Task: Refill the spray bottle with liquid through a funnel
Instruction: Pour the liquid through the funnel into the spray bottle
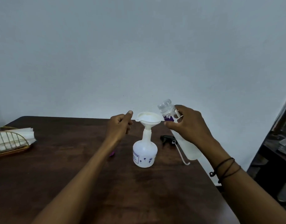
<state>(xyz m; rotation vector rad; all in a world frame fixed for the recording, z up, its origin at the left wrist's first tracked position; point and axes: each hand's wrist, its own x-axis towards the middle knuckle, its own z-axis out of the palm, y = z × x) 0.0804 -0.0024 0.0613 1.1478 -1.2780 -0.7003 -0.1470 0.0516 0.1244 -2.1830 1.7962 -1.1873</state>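
I see the funnel (149, 119) seated in the spray bottle (145, 152); my right hand (187, 125), clamped on the water bottle (179, 126), sits just right of it, mouth tilted up-left; my left hand (119, 125), loosely curled and empty, hovers just left.

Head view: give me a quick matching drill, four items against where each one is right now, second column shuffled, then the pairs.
Items:
1. funnel
2. clear bottle
3. black trigger sprayer
4. napkin holder

Places:
A. lying on the table behind the spray bottle
B. at the table's far left edge
C. seated in the spray bottle's neck
D. held uncapped in the right hand

Pairs: 1-C, 2-D, 3-A, 4-B
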